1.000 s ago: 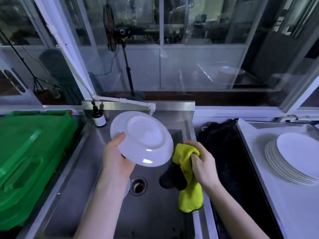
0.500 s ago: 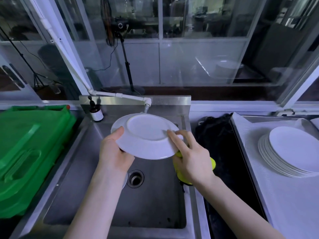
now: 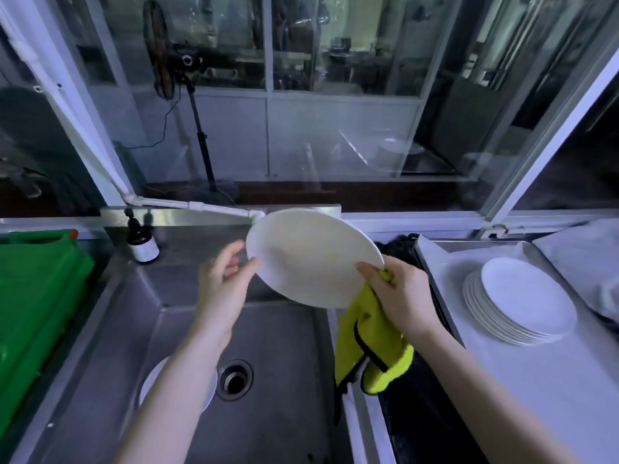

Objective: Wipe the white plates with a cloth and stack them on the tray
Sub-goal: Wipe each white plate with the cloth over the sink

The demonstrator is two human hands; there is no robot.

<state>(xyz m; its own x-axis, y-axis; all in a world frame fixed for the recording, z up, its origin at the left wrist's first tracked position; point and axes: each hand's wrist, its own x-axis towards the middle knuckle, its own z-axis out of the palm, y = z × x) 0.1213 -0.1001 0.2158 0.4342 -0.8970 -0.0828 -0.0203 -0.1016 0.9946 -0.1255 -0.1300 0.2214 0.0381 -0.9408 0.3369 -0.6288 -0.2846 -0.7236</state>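
White plate [image 3: 311, 259]: round, glossy, held tilted over the steel sink [image 3: 284, 380].
Right hand [image 3: 398, 296]: clamped on the plate's right rim, with the fleecy yellow cloth [image 3: 368, 339] hanging beneath.
Left hand [image 3: 221, 286]: fingers apart, thumb touching the left rim.
Stacked plates [image 3: 522, 299]: piled on the lined tray [image 3: 469, 244], at the worktop's right edge.
Bottle [image 3: 142, 242]: label illegible.

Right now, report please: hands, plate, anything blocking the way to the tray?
Left hand open, touching plate rim. Right hand pinches plate with yellow cloth. Nothing seen between plate and stack on tray.
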